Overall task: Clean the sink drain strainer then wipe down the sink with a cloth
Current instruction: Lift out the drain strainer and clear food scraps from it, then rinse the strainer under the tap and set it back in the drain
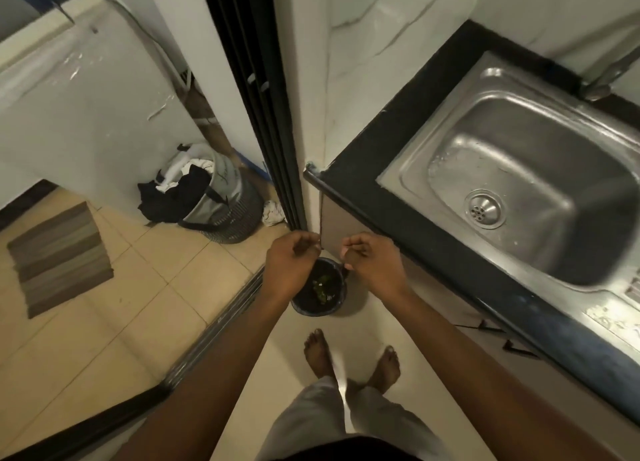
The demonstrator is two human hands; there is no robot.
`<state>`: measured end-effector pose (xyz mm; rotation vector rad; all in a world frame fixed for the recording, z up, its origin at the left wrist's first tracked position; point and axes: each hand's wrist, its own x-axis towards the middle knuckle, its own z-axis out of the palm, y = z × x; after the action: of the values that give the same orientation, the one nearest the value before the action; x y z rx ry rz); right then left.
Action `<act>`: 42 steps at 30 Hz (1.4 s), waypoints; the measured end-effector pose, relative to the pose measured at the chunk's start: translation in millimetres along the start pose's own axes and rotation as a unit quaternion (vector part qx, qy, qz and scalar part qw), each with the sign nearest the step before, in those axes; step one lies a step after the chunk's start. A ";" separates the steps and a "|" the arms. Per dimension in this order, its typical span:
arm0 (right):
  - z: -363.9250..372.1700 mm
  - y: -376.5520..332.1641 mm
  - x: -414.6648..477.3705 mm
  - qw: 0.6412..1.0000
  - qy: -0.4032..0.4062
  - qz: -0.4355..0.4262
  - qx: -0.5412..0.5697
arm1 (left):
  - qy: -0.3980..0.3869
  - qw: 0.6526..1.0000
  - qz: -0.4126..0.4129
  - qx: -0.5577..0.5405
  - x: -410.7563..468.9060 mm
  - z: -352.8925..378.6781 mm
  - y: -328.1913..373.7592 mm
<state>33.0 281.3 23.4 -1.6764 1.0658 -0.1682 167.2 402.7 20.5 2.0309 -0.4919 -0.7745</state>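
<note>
The steel sink [450, 138] is set in a black counter at the right. Its round drain strainer [485, 209] sits in the drain hole at the basin's near-left part. Both of my hands hang over a small black bin [334, 301] on the floor, left of the counter. My left hand [291, 263] has its fingertips bunched together, and so does my right hand [370, 263]. I make out nothing distinct in either hand. Green scraps [322, 285] lie inside the bin. No cloth for wiping is in view near the sink.
A tap base [595, 89] stands at the sink's far edge. A black sliding-door frame [263, 114] rises just behind the bin. A laundry basket [221, 200] with clothes and a striped mat [59, 256] lie on the tiled floor at left. My bare feet [349, 356] stand near the bin.
</note>
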 end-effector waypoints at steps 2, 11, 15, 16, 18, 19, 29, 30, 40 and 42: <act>-19.0 -13.3 -10.2 0.999 0.019 -0.019 0.027 | -0.013 1.000 0.023 -0.013 -5.1 2.6 21.5; -116.6 -43.1 -35.7 0.967 0.102 -0.042 0.230 | -0.082 0.988 0.101 -0.085 -13.5 41.9 134.1; -162.7 -42.2 -42.7 0.955 0.146 -0.062 0.252 | -0.114 0.981 0.136 -0.075 -19.0 78.0 180.1; -171.9 -41.3 -43.9 0.952 0.152 -0.064 0.256 | -0.118 0.980 0.142 -0.070 -20.3 86.1 189.0; -194.6 -37.5 -45.9 0.949 0.167 -0.070 0.260 | -0.128 0.978 0.153 -0.066 -23.2 105.6 207.6; -206.5 -34.6 -46.3 0.947 0.176 -0.070 0.259 | -0.131 0.977 0.157 -0.064 -25.0 115.6 216.2; -302.6 0.0 -41.7 0.921 0.220 -0.065 0.314 | -0.141 0.973 0.175 -0.050 -31.4 200.8 273.8; -309.9 3.6 -39.6 0.920 0.226 -0.061 0.315 | -0.145 0.973 0.175 -0.048 -30.1 208.7 277.4; -348.3 25.6 3.6 0.896 0.297 -0.019 0.330 | -0.192 0.963 0.190 -0.019 21.8 270.6 300.9; -353.0 27.7 16.1 0.889 0.313 -0.010 0.333 | -0.205 0.961 0.185 -0.021 38.2 281.6 305.6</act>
<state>-180.4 21.5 135.4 -1.0050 1.2605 -1.0265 -13.0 48.7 148.5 1.6653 -1.0477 -0.9600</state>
